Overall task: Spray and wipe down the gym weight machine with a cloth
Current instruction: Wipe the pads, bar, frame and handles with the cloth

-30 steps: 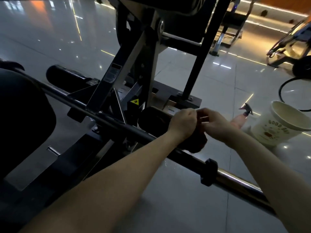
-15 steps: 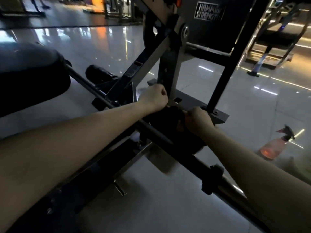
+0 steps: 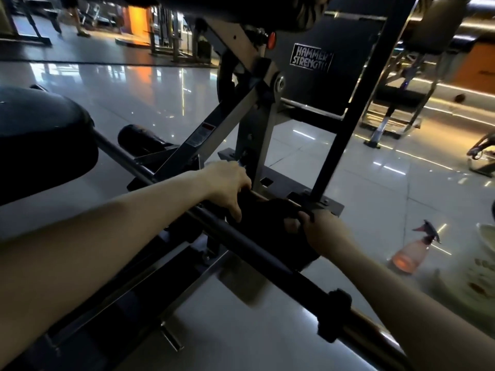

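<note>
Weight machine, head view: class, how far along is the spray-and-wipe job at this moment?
Done, apparently: spraying, since the spray bottle stands set down on the floor. In hand: the left hand and right hand both grip the dark cloth against the bar, mid-wipe. Left, probably: the rest of the bar, the frame and the seat pad; the dim light shows no wiped patches either way.

A glossy pale-grey tiled floor (image 3: 361, 183) mirrors thin streaks of warm light. At the far back glows an orange wall panel (image 3: 138, 22). Just right of it stand dim metal-framed gym racks (image 3: 174, 36), and left of it a person's legs (image 3: 77, 17). Well to its right sits a black padded bench on a steel frame (image 3: 396, 99).
</note>
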`<state>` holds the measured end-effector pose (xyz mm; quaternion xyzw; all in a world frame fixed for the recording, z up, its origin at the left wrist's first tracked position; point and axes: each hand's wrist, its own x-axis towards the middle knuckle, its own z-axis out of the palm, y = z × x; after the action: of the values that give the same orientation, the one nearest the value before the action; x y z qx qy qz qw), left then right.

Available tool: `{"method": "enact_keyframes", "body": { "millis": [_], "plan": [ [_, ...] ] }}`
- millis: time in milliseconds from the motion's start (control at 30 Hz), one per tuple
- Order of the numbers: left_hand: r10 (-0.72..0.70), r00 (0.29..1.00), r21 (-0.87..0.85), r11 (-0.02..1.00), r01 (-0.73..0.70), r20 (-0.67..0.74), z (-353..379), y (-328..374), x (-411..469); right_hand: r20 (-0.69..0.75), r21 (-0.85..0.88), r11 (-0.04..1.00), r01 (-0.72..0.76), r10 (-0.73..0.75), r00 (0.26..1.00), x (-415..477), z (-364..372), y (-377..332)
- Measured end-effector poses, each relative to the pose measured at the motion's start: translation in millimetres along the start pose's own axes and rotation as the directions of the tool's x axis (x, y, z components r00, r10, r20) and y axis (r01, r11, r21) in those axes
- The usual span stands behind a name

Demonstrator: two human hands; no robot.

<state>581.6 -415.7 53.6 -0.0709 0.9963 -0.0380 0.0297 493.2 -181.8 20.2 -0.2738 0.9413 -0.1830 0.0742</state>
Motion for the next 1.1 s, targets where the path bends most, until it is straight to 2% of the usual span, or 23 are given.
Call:
{"method": "enact_keyframes", "body": {
  "millis": [67,167,300,367,433,600,700,800,867,1000,1100],
  "plan": [
    [0.041,0.999,0.016,0.999,-0.040,-0.031,3,-7,3,-0.070,-0.110,0.994,0.021,-0.029,0.997,11,2,-17],
    [0.085,0.992,0.013,0.996,-0.084,-0.092,13,-19,5,-0.068,-0.160,0.986,0.055,-0.067,0.995,33,15,-60],
    [0.015,0.980,-0.093,0.995,-0.034,-0.199,30,-27,5,0.030,-0.034,0.990,0.135,-0.134,0.991,66,38,-116],
    [-0.018,0.974,-0.139,0.990,-0.014,-0.227,32,-29,4,0.092,0.054,0.991,0.119,-0.124,0.988,71,36,-119],
    [-0.002,0.976,-0.137,0.990,-0.028,-0.218,30,-29,5,0.091,0.111,0.979,0.170,-0.180,0.979,66,27,-102],
    [0.037,0.992,-0.066,0.997,-0.045,-0.124,18,-25,8,0.054,-0.058,0.956,0.288,-0.285,0.957,27,2,-46],
    [0.070,0.994,0.024,0.997,-0.068,-0.090,11,-20,9,0.024,-0.105,0.962,0.251,-0.250,0.968,0,-6,-14],
    [0.086,0.993,0.046,0.996,-0.083,-0.079,8,-18,8,0.036,-0.173,0.973,0.152,-0.148,0.988,-18,-13,10],
    [0.087,0.992,0.020,0.996,-0.086,-0.089,10,-19,6,0.060,-0.114,0.990,0.081,-0.074,0.995,-19,-18,15],
    [0.082,0.989,-0.094,0.991,-0.094,-0.127,19,-25,5,0.141,0.135,0.991,-0.008,-0.011,0.990,-12,-9,17],
    [0.081,0.987,-0.131,0.986,-0.099,-0.136,22,-28,5,0.174,0.102,0.992,0.070,-0.087,0.981,-1,8,29]
  ]
}}
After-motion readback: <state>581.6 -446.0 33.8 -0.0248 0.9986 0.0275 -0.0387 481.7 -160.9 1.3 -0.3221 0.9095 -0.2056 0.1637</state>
